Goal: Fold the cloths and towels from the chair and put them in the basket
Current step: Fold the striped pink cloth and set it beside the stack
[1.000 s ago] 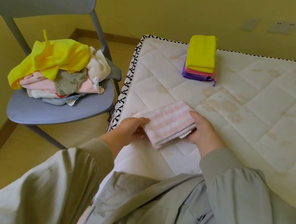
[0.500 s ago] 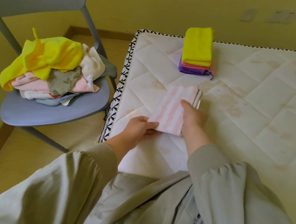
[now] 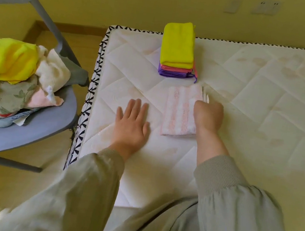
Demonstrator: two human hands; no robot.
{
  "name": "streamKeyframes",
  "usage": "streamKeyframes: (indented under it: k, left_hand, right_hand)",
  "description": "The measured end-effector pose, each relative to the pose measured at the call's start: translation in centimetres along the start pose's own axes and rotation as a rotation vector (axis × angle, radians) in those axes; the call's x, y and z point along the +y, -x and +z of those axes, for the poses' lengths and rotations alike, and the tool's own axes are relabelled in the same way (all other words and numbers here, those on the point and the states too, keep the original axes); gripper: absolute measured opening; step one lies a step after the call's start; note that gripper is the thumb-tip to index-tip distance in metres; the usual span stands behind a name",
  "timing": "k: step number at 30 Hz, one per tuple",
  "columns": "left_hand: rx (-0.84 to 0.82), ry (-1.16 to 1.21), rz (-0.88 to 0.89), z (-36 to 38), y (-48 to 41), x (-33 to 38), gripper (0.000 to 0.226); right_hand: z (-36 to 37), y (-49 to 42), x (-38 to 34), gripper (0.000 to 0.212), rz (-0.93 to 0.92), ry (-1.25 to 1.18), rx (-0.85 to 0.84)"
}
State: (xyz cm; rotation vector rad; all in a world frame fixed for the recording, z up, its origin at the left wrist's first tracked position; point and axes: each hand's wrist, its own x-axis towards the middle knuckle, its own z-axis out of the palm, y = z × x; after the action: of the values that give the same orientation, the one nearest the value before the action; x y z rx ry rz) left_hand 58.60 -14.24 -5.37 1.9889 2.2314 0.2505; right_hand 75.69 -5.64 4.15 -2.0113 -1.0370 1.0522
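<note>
Left hand [image 3: 131,124] has let go of the pink striped towel [image 3: 180,111], now flat and open on the mattress [image 3: 266,112] left of it. Towel's slid farther, close to the folded stack [image 3: 177,48]. Right hand [image 3: 208,113] is at its right edge, fingers hidden, can't tell if it grips

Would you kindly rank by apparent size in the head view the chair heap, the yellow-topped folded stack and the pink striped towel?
1. The chair heap, clearly largest, though cropped.
2. The folded stack and the pink striped towel look alike; the towel lies nearer, so unranked.
</note>
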Motion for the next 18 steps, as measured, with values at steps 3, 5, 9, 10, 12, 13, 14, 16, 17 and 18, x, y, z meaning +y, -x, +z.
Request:
streamKeyframes:
  k: [3, 5, 9, 10, 12, 13, 14, 16, 17, 18]
  left_hand:
    - [-0.080, -0.071, 0.161, -0.2, -2.4, 0.2, 0.069]
    - [-0.080, -0.082, 0.170, 0.0, -3.3, 0.0, 0.070]
    - [-0.057, -0.050, 0.057, 0.5, -4.8, 0.2, 0.070]
    - [-0.047, -0.051, 0.025, 0.5, -5.4, 0.2, 0.070]
    - [-0.041, -0.068, 0.000, 0.4, -6.4, 0.2, 0.067]
    - [-0.040, -0.077, 0.002, 0.4, -6.5, 0.1, 0.067]
    - [-0.042, -0.084, 0.013, 0.5, -6.8, 0.1, 0.067]
    - [-0.057, -0.096, 0.046, 0.4, -7.1, 0.2, 0.067]
    - [-0.062, -0.104, 0.059, 0.5, -7.3, 0.1, 0.067]
    - [-0.064, -0.109, 0.067, 0.5, -7.6, 0.0, 0.067]
  right_hand:
    - [-0.7, -1.0, -0.1, 0.015, -0.124, 0.058, 0.157]
    - [-0.5, -2.0, -0.5, 0.019, -0.193, 0.047, 0.328]
    - [0.3, -4.7, -1.8, 0.025, -0.319, 0.000, 0.493]
    - [0.5, -5.7, -2.3, 0.026, -0.348, -0.007, 0.489]
    - [0.4, -7.8, -3.5, 0.024, -0.401, 0.040, 0.459]
    - [0.2, -8.8, -4.2, 0.021, -0.426, 0.078, 0.415]
    - [-0.1, -9.9, -4.9, 0.017, -0.438, 0.094, 0.352]
    - [-0.7, -12.2, -6.4, 0.019, -0.422, 0.027, 0.194]
    - [-0.8, -13.4, -7.3, 0.022, -0.393, -0.036, 0.128]
    - [-0.8, -14.7, -8.0, 0.024, -0.358, -0.091, 0.073]
